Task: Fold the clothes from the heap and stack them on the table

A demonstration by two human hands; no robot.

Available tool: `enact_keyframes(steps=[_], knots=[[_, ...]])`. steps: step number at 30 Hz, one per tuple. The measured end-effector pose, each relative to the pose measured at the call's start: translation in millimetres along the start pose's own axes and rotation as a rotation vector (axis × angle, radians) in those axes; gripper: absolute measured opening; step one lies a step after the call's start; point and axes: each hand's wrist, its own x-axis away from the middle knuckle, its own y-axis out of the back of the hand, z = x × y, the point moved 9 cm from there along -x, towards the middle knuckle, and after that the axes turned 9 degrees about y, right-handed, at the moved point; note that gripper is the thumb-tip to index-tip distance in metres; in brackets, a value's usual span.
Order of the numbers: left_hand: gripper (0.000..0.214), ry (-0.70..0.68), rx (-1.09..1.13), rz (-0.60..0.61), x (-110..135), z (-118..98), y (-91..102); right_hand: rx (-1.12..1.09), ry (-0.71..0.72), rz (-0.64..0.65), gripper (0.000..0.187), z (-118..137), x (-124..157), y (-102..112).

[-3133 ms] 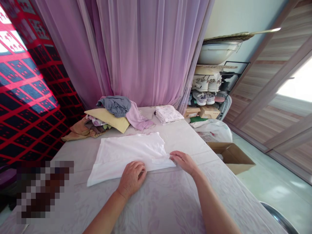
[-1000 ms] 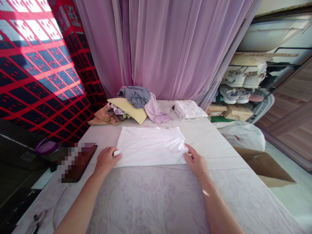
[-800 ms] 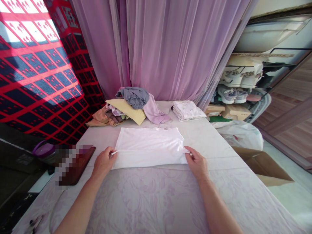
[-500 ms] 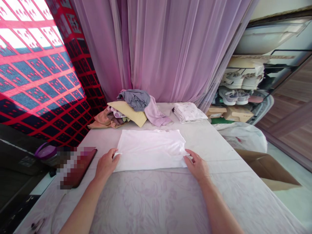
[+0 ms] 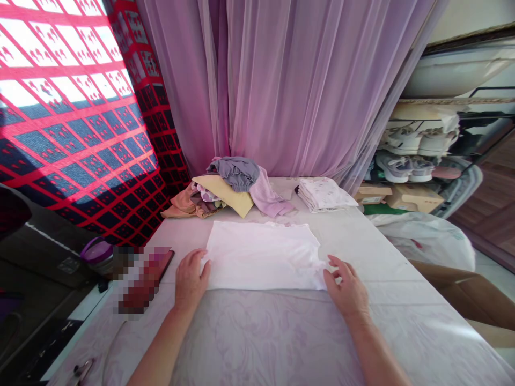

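A white garment, perhaps a shirt, lies folded into a flat wide strip across the bed. At its left end rests my left hand, thumb and fingers apart and touching the edge of the cloth. My right hand is at the other end, thumb by the lower right corner and fingers spread just off the fabric. Neither hand grips the garment. Slight wrinkles show near its right edge.
Behind the garment lies a loose heap of clothes, with a folded patterned stack to its right. A pixelated phone-like object is at the left. A shoe rack and a cardboard box stand beyond the right edge.
Both hands have loosened from pinching the garment's ends, and the right fingers have opened away from it. The garment lies flat as before. The whole view has shifted slightly.
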Motion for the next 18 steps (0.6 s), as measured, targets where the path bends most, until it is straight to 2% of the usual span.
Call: enact_keyframes(steps=[2, 4, 7, 12, 16, 18], knots=[[0.023, -0.113, 0.003, 0.021, 7, -18, -0.7, 0.017, 0.001, -0.025, 0.041, 2, 0, 3], [0.021, -0.220, 0.016, 0.105, 14, -35, -8.9, 0.024, -0.024, -0.003, 0.038, 2, 0, 0], [0.021, -0.295, 0.040, 0.210, 23, -47, -22.5, 0.029, -0.061, 0.056, 0.035, -3, 1, -8], [0.018, -0.219, 0.068, 0.205, 22, -34, -32.1, 0.046, -0.055, 0.078, 0.029, -9, 2, -12], [0.024, -0.079, 0.061, 0.171, 12, -11, -31.0, 0.010, -0.050, 0.092, 0.033, -9, 1, -13], [0.027, -0.018, 0.024, 0.218, 4, 0, -31.5, -0.001, -0.069, 0.101, 0.035, -9, 0, -12]])
